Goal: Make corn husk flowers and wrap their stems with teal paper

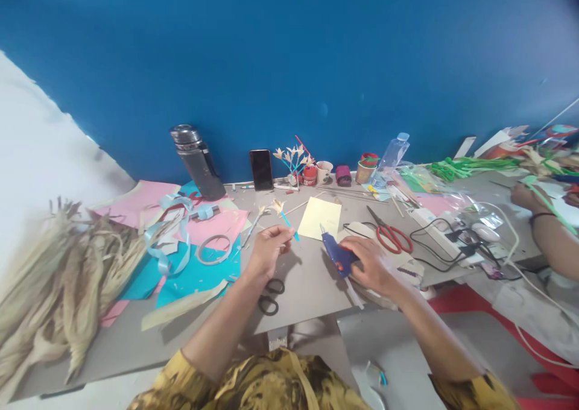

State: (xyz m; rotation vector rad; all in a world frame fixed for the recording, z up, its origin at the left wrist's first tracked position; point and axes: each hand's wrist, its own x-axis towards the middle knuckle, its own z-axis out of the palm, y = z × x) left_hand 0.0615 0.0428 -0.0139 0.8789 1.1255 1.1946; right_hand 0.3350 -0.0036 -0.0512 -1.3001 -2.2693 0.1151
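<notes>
Two hands: both busy over the grey table point(307, 277)
Left hand point(266, 250): fingertips pinch a blue stick point(289, 226) with a pale flower at its tip, held just above the table
Right hand point(373, 265): wrapped around the glue gun point(337, 254), low beside the yellow paper point(320, 217), nozzle aimed toward the stick
Risk: nozzle sits near bare fingers, so a burn seems possible; such a light pinch could let the thin stick twist
Nearby: black scissors point(270, 295) just beside the left wrist
</notes>
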